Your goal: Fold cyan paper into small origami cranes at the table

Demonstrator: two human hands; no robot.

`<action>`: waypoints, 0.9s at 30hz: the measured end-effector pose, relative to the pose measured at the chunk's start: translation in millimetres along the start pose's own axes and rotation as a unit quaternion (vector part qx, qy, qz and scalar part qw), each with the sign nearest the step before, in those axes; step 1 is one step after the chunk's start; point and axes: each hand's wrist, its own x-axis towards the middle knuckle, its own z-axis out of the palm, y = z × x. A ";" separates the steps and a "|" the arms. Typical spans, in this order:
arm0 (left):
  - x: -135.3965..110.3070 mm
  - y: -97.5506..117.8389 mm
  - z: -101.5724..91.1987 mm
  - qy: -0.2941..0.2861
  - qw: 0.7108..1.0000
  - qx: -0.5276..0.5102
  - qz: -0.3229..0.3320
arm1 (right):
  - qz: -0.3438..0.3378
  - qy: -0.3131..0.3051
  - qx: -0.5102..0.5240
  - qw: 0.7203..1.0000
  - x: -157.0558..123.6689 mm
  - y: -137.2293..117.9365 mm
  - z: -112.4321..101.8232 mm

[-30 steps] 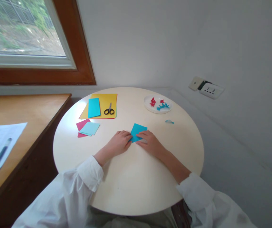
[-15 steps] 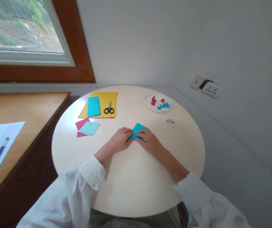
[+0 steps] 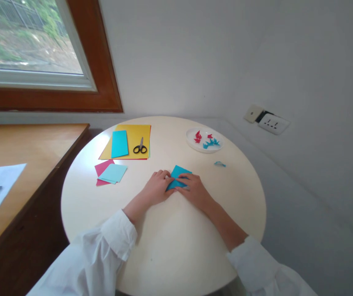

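A small blue square of paper (image 3: 180, 172) lies on the round cream table (image 3: 164, 230), partly under my fingers. My left hand (image 3: 157, 188) rests on its left corner with fingers curled and pressed down on it. My right hand (image 3: 193, 189) covers its near right part, fingertips pinching a fold of the paper. Both hands touch each other over the paper.
Black-handled scissors (image 3: 140, 146) and a blue strip (image 3: 119, 144) lie on a yellow sheet (image 3: 133, 137) at the back left. Pale blue paper (image 3: 112, 173) lies over pink paper (image 3: 101, 169). A white plate (image 3: 204, 140) holds small red and blue folded pieces; a blue scrap (image 3: 220, 164) lies nearby. A wooden desk (image 3: 25, 152) with a sheet and pen stands left.
My hands have closed in over the blue paper, folding more of it under the fingers. The view has shifted slightly.
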 end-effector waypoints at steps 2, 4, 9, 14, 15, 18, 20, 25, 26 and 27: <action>1.0 -1.1 0.9 -0.005 1.000 0.002 -0.003 | 0.053 0.014 -0.003 0.999 0.3 -1.6 -1.8; 1.2 -2.1 1.8 -0.005 1.000 -0.005 -0.001 | 0.117 0.041 -0.012 0.992 1.2 -2.9 -3.2; -1.0 -2.1 3.1 0.011 0.999 -0.036 -0.007 | 0.192 0.045 0.020 0.980 4.5 -3.9 -4.2; -2.6 -2.3 6.0 0.019 0.999 -0.041 -0.021 | 0.227 0.097 0.146 0.958 5.0 -0.1 -6.9; -2.6 -2.7 7.0 0.019 0.999 -0.045 -0.023 | 0.230 0.103 0.180 0.951 4.7 0.8 -7.4; -2.1 -4.2 10.5 0.026 0.996 -0.074 -0.038 | 0.237 0.109 0.267 0.928 3.8 1.0 -8.4; -1.5 -5.3 12.4 0.050 0.989 -0.125 -0.068 | 0.233 0.119 0.318 0.911 4.1 -1.0 -8.9; 1.1 -8.6 11.2 0.103 0.915 -0.340 -0.192 | 0.215 0.144 0.456 0.851 7.3 -9.4 -12.1; 1.9 -9.2 9.8 0.106 0.901 -0.366 -0.208 | 0.216 0.141 0.478 0.840 7.9 -11.0 -13.0; 2.8 -9.6 8.2 0.108 0.890 -0.386 -0.218 | 0.218 0.137 0.495 0.830 8.3 -12.5 -13.9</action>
